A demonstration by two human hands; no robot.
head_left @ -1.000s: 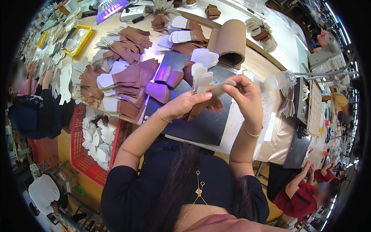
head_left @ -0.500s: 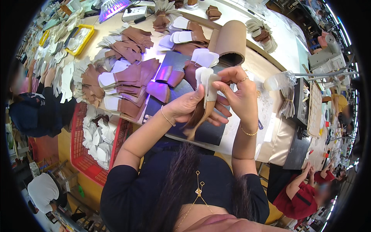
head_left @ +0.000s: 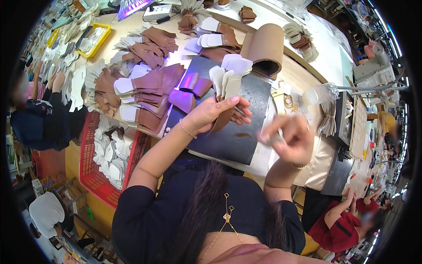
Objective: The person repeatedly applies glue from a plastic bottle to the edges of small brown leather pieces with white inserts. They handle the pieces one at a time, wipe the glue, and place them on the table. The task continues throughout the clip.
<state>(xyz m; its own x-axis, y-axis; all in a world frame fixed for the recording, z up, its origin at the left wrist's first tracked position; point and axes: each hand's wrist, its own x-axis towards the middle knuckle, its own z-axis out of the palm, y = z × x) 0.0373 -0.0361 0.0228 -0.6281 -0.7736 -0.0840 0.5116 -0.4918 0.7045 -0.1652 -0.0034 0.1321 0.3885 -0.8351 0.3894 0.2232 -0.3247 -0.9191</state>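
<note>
1. The left hand [head_left: 221, 112], near the centre of the frame, grips a bundle of brown pieces [head_left: 228, 82] by its lower part; the thumb presses on the near side, while the other fingers reach out beyond it, loosely parted.
2. The bundle stands up from this hand, its whitish rounded tabs fanned toward the top of the frame; its brown part runs down beside the palm.
3. The right hand [head_left: 293, 138], right of centre, is well apart from the bundle and blurred; its fingers are bent; a pale blur shows at the fingertips, and I cannot tell whether they pinch something.
4. Under the hands lies a dark mat [head_left: 257, 99]; a small brown scrap [head_left: 243, 135] rests on it between the hands; two curved brown pieces [head_left: 181, 100] lie at its left side in purplish light.
5. Left of the mat are fanned stacks of brown pieces with white ends [head_left: 151, 82]; below them, at lower left, a red basket [head_left: 88, 158] holds white pieces [head_left: 115, 163].
6. Above the mat stands a brown roll [head_left: 267, 46]; right of it lie yellowish bands [head_left: 289, 102] and a clear bottle [head_left: 320, 93].
</note>
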